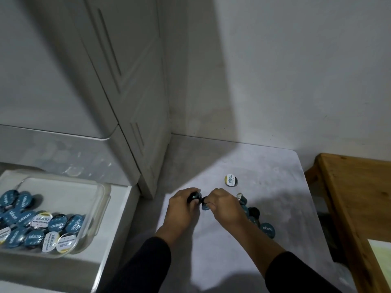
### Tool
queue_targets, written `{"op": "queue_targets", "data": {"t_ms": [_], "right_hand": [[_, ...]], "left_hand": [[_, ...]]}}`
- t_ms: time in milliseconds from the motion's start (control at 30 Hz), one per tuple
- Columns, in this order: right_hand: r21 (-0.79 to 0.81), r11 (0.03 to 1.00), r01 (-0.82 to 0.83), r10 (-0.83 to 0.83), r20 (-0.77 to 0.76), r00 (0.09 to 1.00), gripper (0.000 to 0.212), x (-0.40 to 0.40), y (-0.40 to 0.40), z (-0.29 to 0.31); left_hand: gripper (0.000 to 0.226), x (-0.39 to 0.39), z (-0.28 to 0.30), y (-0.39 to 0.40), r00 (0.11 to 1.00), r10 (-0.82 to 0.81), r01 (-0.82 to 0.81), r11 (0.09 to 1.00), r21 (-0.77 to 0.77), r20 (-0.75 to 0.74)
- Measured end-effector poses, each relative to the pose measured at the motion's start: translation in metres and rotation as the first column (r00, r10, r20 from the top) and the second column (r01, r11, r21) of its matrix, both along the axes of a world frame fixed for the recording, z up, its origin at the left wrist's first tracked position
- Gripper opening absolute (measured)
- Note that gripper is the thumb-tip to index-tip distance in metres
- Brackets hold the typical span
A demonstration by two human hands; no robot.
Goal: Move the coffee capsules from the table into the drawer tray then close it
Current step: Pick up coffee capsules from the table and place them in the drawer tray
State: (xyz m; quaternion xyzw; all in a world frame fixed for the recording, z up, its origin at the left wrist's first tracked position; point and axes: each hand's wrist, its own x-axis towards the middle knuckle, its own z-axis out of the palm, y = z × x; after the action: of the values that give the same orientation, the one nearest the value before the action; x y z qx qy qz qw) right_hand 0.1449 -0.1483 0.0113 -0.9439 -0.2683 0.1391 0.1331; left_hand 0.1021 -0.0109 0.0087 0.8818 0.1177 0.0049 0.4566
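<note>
Single head-worn view, wide-angle, looking forward and steeply down from above. Close over the white table (264, 170), with both forearms entering from the bottom edge and the hands near frame centre. Facing the wall corner and a white cabinet (127, 81) straight ahead. Open drawer (114, 218) and its clear tray (101, 199) caught at lower left; wooden furniture (349, 187) cut off at right. Edges bent by lens distortion.

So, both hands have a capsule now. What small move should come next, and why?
Probably carry them left to the clear tray in the open drawer: the left hand and right hand each grip a capsule, while more capsules wait on the table.
</note>
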Motion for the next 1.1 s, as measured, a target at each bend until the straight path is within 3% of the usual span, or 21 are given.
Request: {"op": "queue_targets", "data": {"t_ms": [100,233,567,833,933,1100], "right_hand": [[0.046,0.999,-0.009,0.008,0.031,0.999,0.021,-0.013,0.003,0.000],[0.133,0.984,0.117,-0.111,-0.053,0.992,0.024,-0.030,0.004,0.003],[0.365,0.772,0.521,-0.443,-0.278,0.852,0.013,-0.065,0.002,-0.004],[0.394,0.649,0.650,-0.479,-0.452,0.752,0.018,-0.071,-0.005,-0.004],[0.396,0.622,0.676,-0.486,-0.481,0.729,0.025,-0.070,-0.010,-0.001],[0.469,0.584,0.663,-0.469,-0.471,0.747,0.013,-0.064,-0.013,0.012]], "left_hand": [[0.021,-0.018,0.006,0.002,0.998,0.054,-0.053,0.997,-0.064,0.010],[0.030,-0.031,-0.005,0.007,0.984,0.116,-0.130,0.987,-0.100,-0.134],[0.025,-0.034,-0.011,0.013,0.962,0.215,-0.222,0.975,-0.023,-0.170],[0.020,-0.039,0.000,0.007,0.989,0.135,-0.136,0.991,-0.008,-0.064],[0.018,-0.038,-0.001,0.009,0.981,0.175,-0.179,0.983,-0.050,-0.088],[0.016,-0.036,0.007,0.008,0.958,0.258,-0.276,0.948,-0.158,-0.122]]}}
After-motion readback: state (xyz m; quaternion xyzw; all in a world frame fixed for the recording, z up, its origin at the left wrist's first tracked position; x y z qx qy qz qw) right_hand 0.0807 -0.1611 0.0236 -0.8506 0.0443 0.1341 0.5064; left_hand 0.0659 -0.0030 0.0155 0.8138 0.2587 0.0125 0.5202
